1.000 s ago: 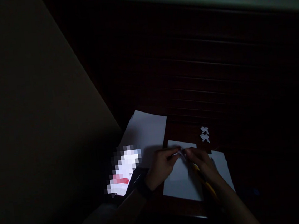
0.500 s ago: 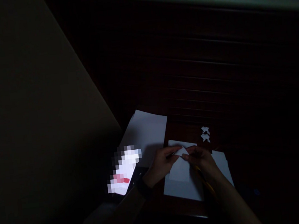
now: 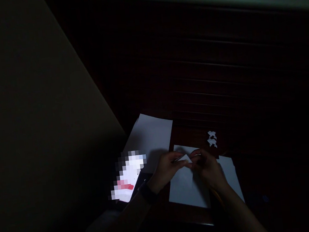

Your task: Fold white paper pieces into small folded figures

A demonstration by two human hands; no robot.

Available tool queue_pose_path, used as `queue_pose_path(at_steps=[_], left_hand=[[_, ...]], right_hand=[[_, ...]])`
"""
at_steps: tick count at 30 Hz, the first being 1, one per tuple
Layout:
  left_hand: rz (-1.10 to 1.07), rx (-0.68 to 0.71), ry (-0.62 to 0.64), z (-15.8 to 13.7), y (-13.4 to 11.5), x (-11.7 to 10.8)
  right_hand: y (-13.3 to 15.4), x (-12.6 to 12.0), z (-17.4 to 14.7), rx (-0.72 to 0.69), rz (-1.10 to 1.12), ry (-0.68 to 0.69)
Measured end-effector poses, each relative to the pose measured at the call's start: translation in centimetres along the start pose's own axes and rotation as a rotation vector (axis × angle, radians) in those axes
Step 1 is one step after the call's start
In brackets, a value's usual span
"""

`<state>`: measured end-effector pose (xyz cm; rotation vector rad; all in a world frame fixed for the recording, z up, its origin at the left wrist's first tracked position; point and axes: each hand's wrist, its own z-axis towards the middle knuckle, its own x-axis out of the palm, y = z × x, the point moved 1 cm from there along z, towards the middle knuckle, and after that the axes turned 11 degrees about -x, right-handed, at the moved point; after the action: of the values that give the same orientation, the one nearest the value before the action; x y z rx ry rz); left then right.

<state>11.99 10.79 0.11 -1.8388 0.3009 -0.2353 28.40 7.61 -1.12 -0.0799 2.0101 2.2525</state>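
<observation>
Between my two hands is a small folded piece of white paper (image 3: 186,158), its pointed corner upward. My left hand (image 3: 166,168), with a dark band at the wrist, pinches its left side between thumb and fingers. My right hand (image 3: 208,166) is closed at its right side, fingers bent, partly covering it. Below them a white sheet (image 3: 187,192) lies flat on the dark table. A yellow object (image 3: 216,196) shows in part under my right forearm; its kind is not clear.
A lit phone (image 3: 129,178), its screen partly blurred, is at the left near a large white sheet (image 3: 155,134). Small folded paper shapes (image 3: 212,139) sit at the back right. More paper (image 3: 230,174) lies right of my right hand. A dark slatted panel (image 3: 207,69) rises behind.
The paper in my hands has been folded or turned; its long lower part no longer hangs over the sheet, and only a small triangle shows. My right hand has turned slightly.
</observation>
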Motion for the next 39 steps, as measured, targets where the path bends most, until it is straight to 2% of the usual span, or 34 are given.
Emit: queue_pose_path(at_steps=[3,8,15,22,29,36,39], left_hand=[[0.005,-0.009,-0.027,0.2,0.3,-0.1],[-0.023,-0.032,-0.002,0.2,0.3,-0.3],[-0.133,-0.048,0.111,0.0,-0.2,-0.2],[-0.178,0.012,0.148,0.3,0.2,0.0],[-0.129,-0.016,0.22,-0.3,-0.4,-0.1],[0.007,-0.044,0.258,0.0,0.2,-0.2],[0.038,-0.024,0.27,0.1,0.4,-0.2]], right_hand=[[0.4,0.1,0.0,-0.029,-0.021,0.001],[1.0,-0.3,0.2,-0.074,-0.062,-0.002],[1.6,-0.8,0.2,-0.042,0.007,0.001],[1.7,-0.7,-0.2,0.022,0.104,0.043],[2.5,-0.6,-0.5,0.003,0.168,0.088],[2.6,-1.5,-0.3,0.063,0.133,0.206],[2.5,-1.8,-0.2,0.078,0.131,0.214]])
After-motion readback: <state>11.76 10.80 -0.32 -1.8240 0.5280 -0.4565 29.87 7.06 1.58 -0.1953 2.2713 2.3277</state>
